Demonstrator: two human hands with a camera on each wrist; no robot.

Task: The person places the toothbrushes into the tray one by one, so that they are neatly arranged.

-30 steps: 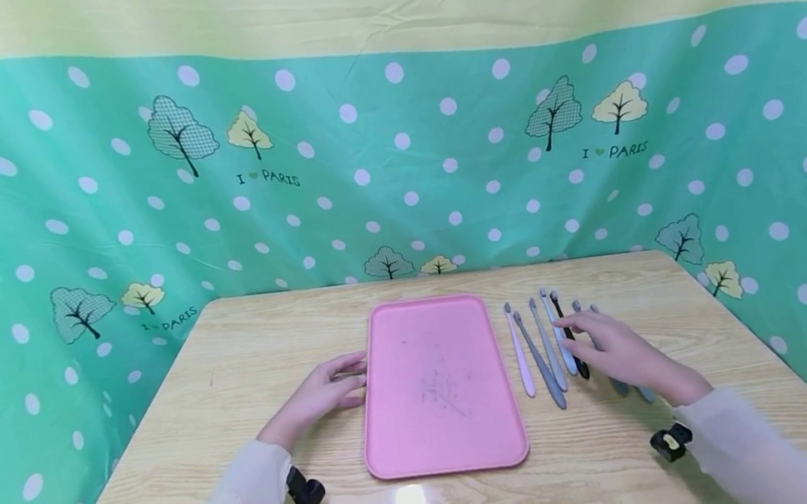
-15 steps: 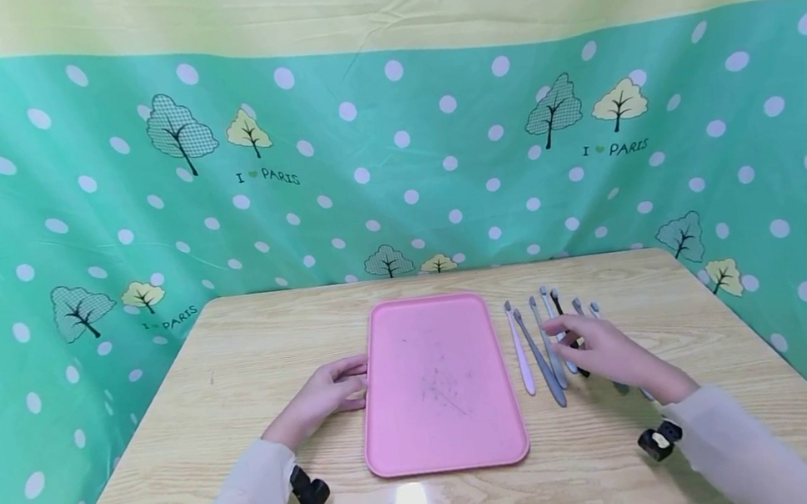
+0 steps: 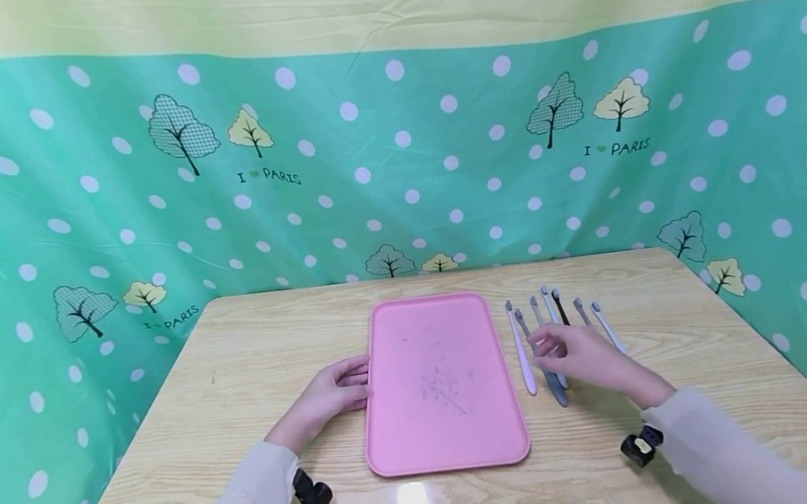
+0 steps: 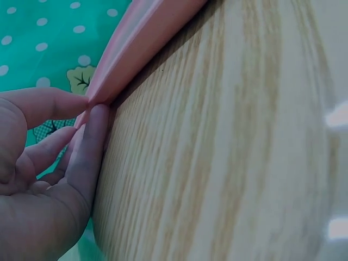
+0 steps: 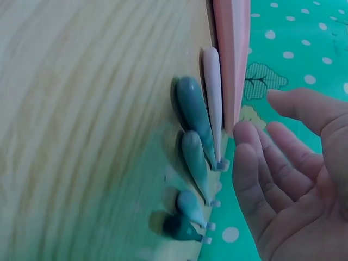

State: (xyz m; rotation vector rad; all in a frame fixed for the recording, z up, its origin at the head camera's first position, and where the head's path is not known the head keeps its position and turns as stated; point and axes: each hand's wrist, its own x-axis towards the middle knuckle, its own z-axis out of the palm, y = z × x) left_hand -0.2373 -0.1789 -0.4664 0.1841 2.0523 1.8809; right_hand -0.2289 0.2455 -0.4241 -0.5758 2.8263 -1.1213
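Note:
A pink tray [image 3: 434,349] lies flat on the table. My left hand [image 3: 329,397] touches its left rim, thumb and fingertips against the side; the left wrist view shows these fingertips [image 4: 97,117] at the tray's edge. To the right of the tray lie several toothbrushes side by side, handles toward me. The leftmost is a lilac toothbrush [image 3: 523,362], followed by a dark grey toothbrush [image 3: 555,389]. My right hand [image 3: 575,355] hovers over the grey ones, fingers loosely bent and nothing between them. It hides parts of the middle toothbrushes, including the black toothbrush [image 3: 561,307].
The wooden table [image 3: 269,327] reaches to a green dotted curtain [image 3: 333,168] at the back and sides. A light blue toothbrush [image 3: 608,327] lies at the right end of the row. Bare wood shows left of the tray. Each wrist wears a black camera.
My right hand has moved left across the toothbrushes, from over the black one to the dark grey one. The left hand stays at the tray's rim. The toothbrushes and tray have not moved.

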